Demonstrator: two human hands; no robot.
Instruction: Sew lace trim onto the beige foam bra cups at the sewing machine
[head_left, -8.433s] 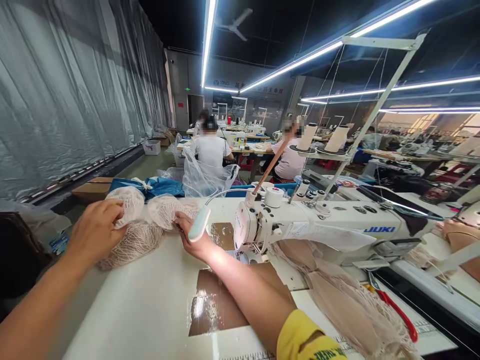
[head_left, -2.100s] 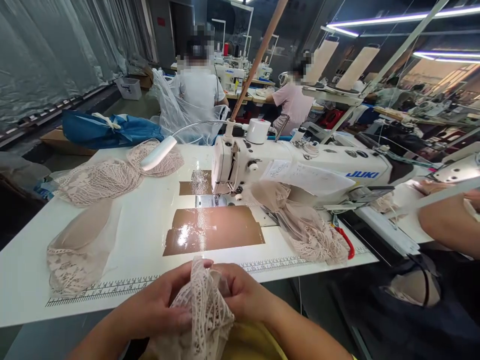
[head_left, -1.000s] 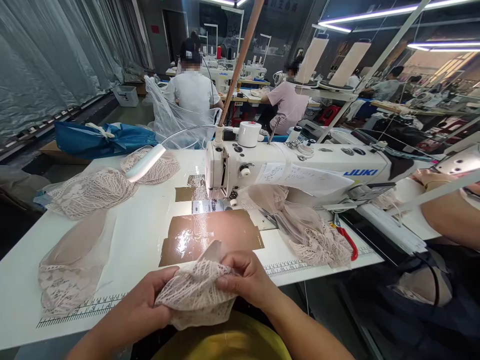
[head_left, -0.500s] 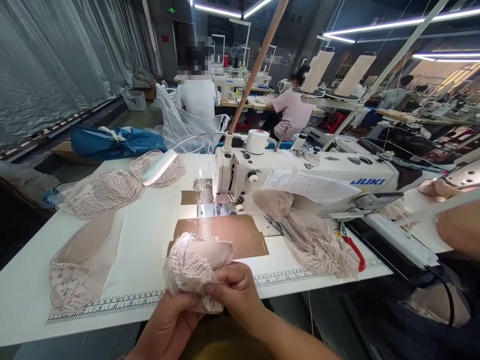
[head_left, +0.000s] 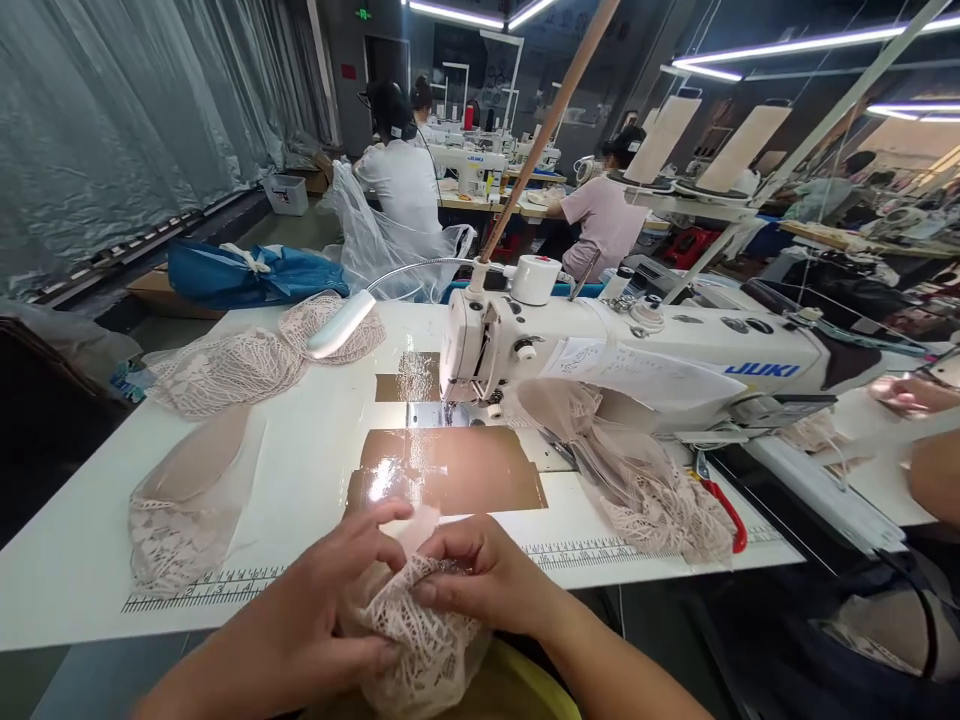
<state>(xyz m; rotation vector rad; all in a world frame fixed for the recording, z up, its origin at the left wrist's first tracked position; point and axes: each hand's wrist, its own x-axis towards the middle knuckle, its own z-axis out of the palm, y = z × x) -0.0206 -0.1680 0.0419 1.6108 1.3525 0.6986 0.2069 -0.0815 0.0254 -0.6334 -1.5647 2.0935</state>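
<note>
A beige lace bra cup (head_left: 427, 625) is gathered between my two hands at the front edge of the sewing table, over my lap. My right hand (head_left: 487, 580) pinches its upper lace edge between thumb and fingers. My left hand (head_left: 337, 590) curves around the other side, thumb against the lace and index finger raised. A pale strip of the piece sticks up between the hands. Just beyond them lies a brown taped patch (head_left: 450, 470), in front of the white JUKI sewing machine (head_left: 570, 330) and its needle area.
Another cup (head_left: 191, 490) lies on the left, with more lace cups (head_left: 232, 370) behind it under a lamp head (head_left: 341, 325). Right of the needle are bunched lace pieces (head_left: 645, 480) and red-handled snips (head_left: 724, 510). Co-workers sit beyond, and a person's arm (head_left: 934, 470) shows at right.
The lace cup has come down and nearer to me, turned in my hands. My left fingers have moved up and spread around it. The view has shifted slightly left.
</note>
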